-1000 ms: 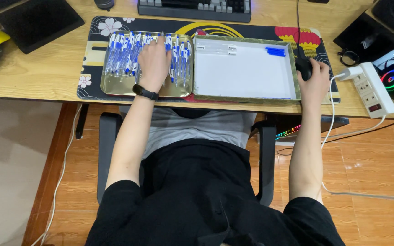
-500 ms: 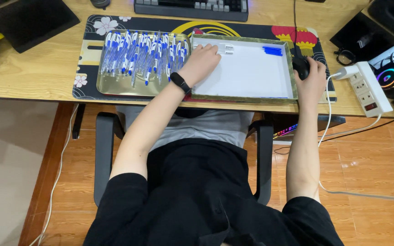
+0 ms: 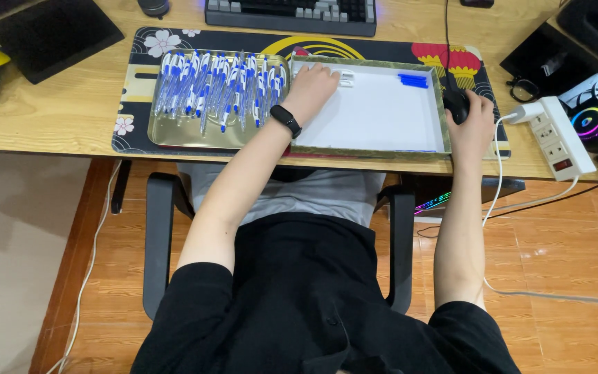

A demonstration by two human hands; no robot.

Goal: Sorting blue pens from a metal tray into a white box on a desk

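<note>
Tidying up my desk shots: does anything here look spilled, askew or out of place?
Nothing stands out. The blue-and-white pens lie within the metal tray; the left hand rests in the white-lined tray.

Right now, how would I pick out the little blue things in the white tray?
Start at the wooden desk and find the white tray right of the metal tray of pens. The blue pieces lie in its far right corner, a small all-blue heap, away from the left hand and the white pieces.
</note>
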